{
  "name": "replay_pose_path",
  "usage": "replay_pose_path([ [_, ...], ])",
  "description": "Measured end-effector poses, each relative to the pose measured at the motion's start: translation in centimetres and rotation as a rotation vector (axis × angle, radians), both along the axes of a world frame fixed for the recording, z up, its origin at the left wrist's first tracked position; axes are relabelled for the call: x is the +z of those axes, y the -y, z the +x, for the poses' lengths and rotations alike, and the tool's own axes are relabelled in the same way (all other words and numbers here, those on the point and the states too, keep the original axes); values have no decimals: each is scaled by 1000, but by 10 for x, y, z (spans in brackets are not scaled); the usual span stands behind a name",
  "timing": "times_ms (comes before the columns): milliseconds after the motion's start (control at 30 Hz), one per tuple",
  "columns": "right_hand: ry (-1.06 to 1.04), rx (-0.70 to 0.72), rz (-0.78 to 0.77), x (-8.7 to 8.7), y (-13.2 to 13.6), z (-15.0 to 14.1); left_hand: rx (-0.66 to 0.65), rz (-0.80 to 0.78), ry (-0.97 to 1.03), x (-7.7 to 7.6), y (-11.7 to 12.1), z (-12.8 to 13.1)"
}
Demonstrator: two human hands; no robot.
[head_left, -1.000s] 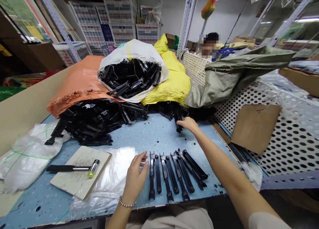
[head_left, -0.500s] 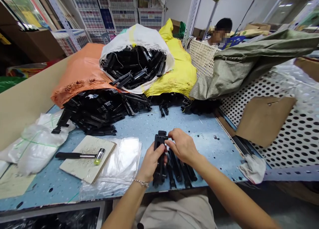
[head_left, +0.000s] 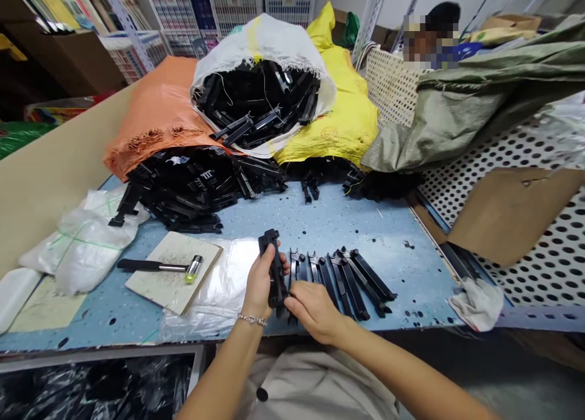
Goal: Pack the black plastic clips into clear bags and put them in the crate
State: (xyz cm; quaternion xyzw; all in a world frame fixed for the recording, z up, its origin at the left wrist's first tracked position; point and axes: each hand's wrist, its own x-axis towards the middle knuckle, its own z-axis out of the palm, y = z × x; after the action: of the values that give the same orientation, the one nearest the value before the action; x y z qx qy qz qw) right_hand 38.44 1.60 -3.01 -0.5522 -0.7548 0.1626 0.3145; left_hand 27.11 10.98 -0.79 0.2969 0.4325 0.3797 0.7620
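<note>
My left hand (head_left: 260,283) is wrapped round a long black plastic part (head_left: 276,280), which it holds tilted above the front of the table. At the lower end of that part, my right hand (head_left: 317,313) has its fingers closed together; what they pinch is hidden. Just right of the held part, several slim black bars (head_left: 350,280) with forked ends lie side by side on the blue tabletop (head_left: 402,292). Clear plastic bags (head_left: 214,298) lie flat left of my left hand.
A hammer (head_left: 159,266) rests on a worn board (head_left: 173,286). Behind are an orange sack (head_left: 159,103), a white sack (head_left: 260,36) and a yellow sack (head_left: 338,127), with black parts spilling out. A white cloth (head_left: 478,304) lies at the right edge. Another person (head_left: 434,33) is beyond.
The black part has moved left in my left hand. My right hand has gone from its upper end down to its lower end, uncovering more of the bars. The camera view has shifted.
</note>
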Motion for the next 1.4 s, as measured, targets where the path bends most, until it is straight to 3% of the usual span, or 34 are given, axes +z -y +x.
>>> replay_pose_path([
  [67,-5,-74,-103,-1,10,11,-7,85,-141,-6,1,-10],
  [133,113,-249,-119,-5,24,33,-122,147,-317,-14,2,-24],
  [200,280,-497,-83,-15,41,62,-309,115,-411,-24,7,-33],
  [267,398,-641,-104,-30,53,88,-415,26,-392,-34,15,-30],
  [400,458,-674,-199,-50,48,122,-302,-64,-247,-52,31,10],
  [467,439,-691,-195,-43,35,127,-238,-100,-148,-57,32,30],
  [533,353,-694,-135,-27,23,122,-185,-138,-30,-56,28,40],
  [600,216,-600,-65,-4,19,108,-221,-182,91,-50,23,36],
  [633,159,-499,-48,7,20,99,-303,-212,137,-46,21,29],
  [733,142,-58,-107,32,28,72,-777,-300,148,-35,23,0],
  [800,168,180,-178,38,34,61,-1042,-349,103,-30,27,-17],
  [900,139,305,-248,36,35,52,-1163,-396,66,-27,33,-36],
  [967,117,316,-278,35,33,47,-1184,-301,17,-27,33,-44],
  [1133,72,385,-313,46,29,35,-1083,268,-215,-26,27,-56],
  [1267,-14,299,-404,40,31,42,-951,528,-415,-28,15,-61],
  [1333,-143,112,-463,29,29,49,-725,600,-653,-31,5,-62],
  [1400,-428,-130,-504,18,25,51,-422,733,-951,-35,-5,-62],
])
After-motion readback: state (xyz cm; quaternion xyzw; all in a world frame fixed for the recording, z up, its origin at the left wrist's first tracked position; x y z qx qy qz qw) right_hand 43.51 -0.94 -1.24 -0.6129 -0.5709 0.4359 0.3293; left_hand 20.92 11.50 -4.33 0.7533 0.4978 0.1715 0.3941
